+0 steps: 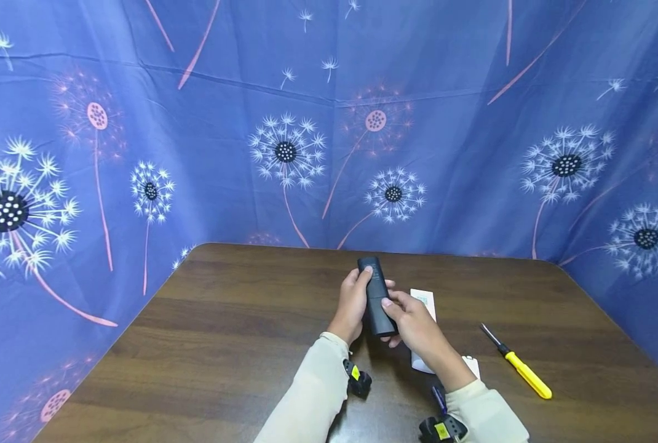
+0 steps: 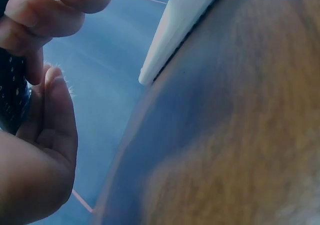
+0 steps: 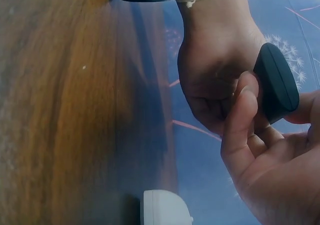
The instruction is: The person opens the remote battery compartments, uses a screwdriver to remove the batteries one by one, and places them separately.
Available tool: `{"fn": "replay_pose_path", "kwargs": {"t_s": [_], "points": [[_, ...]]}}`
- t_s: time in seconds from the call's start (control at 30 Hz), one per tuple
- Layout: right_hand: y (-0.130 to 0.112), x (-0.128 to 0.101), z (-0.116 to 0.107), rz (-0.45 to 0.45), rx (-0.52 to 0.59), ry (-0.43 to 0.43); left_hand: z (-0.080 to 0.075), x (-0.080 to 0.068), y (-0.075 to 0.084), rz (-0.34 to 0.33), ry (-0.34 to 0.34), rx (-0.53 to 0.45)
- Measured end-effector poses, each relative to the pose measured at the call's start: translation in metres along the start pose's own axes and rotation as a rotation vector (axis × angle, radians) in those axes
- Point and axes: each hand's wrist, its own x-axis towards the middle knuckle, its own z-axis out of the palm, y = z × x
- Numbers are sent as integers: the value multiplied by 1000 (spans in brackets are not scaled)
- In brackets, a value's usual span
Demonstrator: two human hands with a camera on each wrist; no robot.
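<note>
Dandelion-print blue curtain (image 1: 196, 154) wraps table (image 1: 224, 332) on three sides. Both hands mid-table, held above it: left hand (image 1: 353, 303) curled round black remote (image 1: 377, 296) from 9 o'clock, right hand (image 1: 414, 320) pinching its near end. White paper (image 1: 424, 301) beneath at 3 o'clock. Yellow screwdriver (image 1: 519, 364) further right, well apart.

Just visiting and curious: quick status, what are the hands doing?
Left hand and right hand both grip black remote above table. Yellow screwdriver lies apart, right. Nothing in the way.
</note>
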Motion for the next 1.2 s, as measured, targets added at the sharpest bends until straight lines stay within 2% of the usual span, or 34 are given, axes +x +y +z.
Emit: {"fn": "replay_pose_path", "kwargs": {"t_s": [0.2, 0.43, 0.7, 0.87, 1.2], "points": [[0, 1, 8, 8, 17, -19, -5, 0, 3, -43, -60, -171], [0, 1, 17, 2, 19, -28, -8, -2, 8, -169, -41, -225], [1, 4, 21, 7, 10, -10, -8, -3, 10, -143, -14, -263], [3, 4, 21, 31, -1, 7, -4, -2, 10, -162, -3, -308], [5, 11, 31, 64, -2, 45, -4, -1, 12, -178, -20, -268]]}}
